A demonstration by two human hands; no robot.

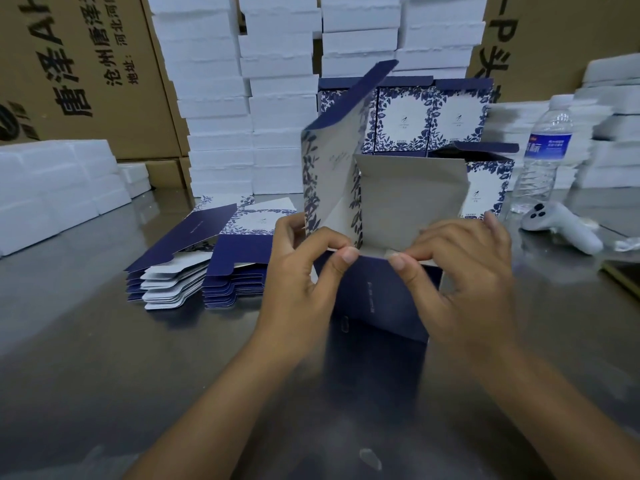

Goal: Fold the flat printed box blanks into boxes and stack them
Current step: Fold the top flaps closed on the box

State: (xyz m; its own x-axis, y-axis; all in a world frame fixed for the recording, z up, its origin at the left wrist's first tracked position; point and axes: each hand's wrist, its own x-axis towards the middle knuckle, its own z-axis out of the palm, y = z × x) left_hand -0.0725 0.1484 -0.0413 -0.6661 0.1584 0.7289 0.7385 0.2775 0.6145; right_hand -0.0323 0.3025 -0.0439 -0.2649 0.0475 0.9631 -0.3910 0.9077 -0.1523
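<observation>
A half-formed box (408,199) of thin printed card stands upright on the desk (104,358), a dull, reflective metal surface. Its plain pale inside faces the camera, its outside shows blue leaf print, and a matte navy flap hangs down at the front. The left hand (304,271) and right hand (464,271) flank it, each with fingers curled and thumb and forefinger pinching the fold line where that flap meets the body. The lower flap is blurred and its small printing cannot be read. To the left of the hands lies a fanned stack of flat blanks (207,265), navy and white with rounded tabs. Behind the held box, partly hidden by it, finished boxes (426,116) stand stacked in rows. Rough white foam blocks (277,98) rise behind them, cut off at the top, beside brown corrugated cartons (86,64). At right stand a clear plastic water bottle (543,150) and a smooth white controller (561,226).
</observation>
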